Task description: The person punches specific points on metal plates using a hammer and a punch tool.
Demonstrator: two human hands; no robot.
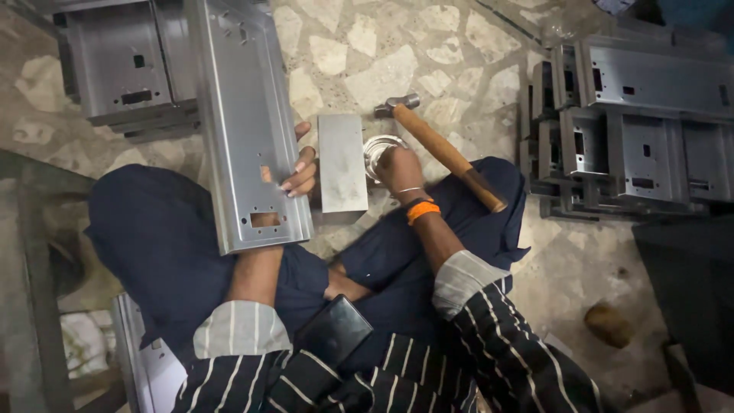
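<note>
I sit cross-legged on a stone floor. My left hand (pixel 300 170) grips the right edge of a long grey sheet-metal channel (pixel 243 115) with punched holes, which lies over my left knee. My right hand (pixel 399 170), with an orange band at the wrist, reaches into a small round shiny metal bowl (pixel 379 148); what the fingers hold is hidden. A thick rectangular steel block (pixel 342 162) lies on the floor between the two hands. A hammer (pixel 442 147) with a wooden handle rests just beyond my right hand, its head by the bowl.
Stacks of punched grey metal housings stand at the top left (pixel 122 65) and along the right (pixel 638 126). A dark phone (pixel 335 330) lies in my lap. A brown lump (pixel 608 324) sits on the floor at the lower right.
</note>
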